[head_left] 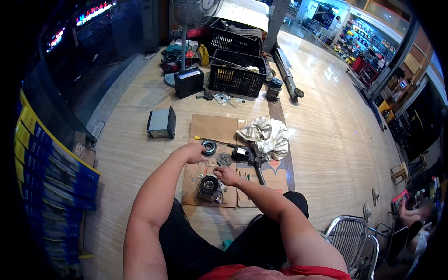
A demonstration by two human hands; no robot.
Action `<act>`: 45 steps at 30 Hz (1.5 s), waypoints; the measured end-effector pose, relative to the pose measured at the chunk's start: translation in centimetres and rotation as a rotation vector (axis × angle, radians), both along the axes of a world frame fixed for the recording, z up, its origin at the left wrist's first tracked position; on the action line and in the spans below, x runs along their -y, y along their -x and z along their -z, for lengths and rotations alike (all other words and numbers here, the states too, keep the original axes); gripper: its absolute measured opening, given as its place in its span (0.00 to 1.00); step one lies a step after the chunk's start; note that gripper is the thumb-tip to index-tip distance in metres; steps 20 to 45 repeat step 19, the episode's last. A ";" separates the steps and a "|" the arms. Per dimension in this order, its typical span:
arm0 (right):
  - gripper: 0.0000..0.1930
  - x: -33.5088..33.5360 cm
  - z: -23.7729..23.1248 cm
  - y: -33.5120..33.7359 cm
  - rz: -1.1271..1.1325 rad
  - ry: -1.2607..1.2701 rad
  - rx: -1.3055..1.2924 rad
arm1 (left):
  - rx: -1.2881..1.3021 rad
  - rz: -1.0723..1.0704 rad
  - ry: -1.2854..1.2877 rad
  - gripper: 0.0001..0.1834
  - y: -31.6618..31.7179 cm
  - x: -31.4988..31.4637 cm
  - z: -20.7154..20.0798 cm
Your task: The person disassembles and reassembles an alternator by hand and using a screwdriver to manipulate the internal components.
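My left hand (pixel 190 153) is over the cardboard (pixel 213 127), fingers apart, its fingertips at the left edge of a dark ring-shaped pulley (pixel 209 147). Whether they touch it, I cannot tell. My right hand (pixel 227 176) is closed, its fingers curled together just above and right of a compressor-like metal unit (pixel 208 186) with a round dark front. Anything between those fingers is too small to make out. A grey metal disc (pixel 224 159) lies between the pulley and my right hand. To its right is a black power tool (pixel 241 153).
A crumpled pale cloth (pixel 265 137) lies by the power tool. Beyond are a grey box-shaped device (pixel 161 123), a black battery (pixel 189 83), a black crate (pixel 238 74) and a standing fan (pixel 195 11). A metal chair (pixel 347 238) stands at right; a person sits farther right.
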State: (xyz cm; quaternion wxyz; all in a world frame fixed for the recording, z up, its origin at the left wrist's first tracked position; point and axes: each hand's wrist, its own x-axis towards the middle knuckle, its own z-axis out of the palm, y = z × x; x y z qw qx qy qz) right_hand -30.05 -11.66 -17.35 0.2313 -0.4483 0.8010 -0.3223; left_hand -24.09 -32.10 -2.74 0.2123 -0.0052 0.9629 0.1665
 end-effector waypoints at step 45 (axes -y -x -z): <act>0.23 0.0 1.3 0.4 -0.005 0.033 0.050 | -0.034 -0.014 -0.006 0.26 -0.2 0.2 -0.1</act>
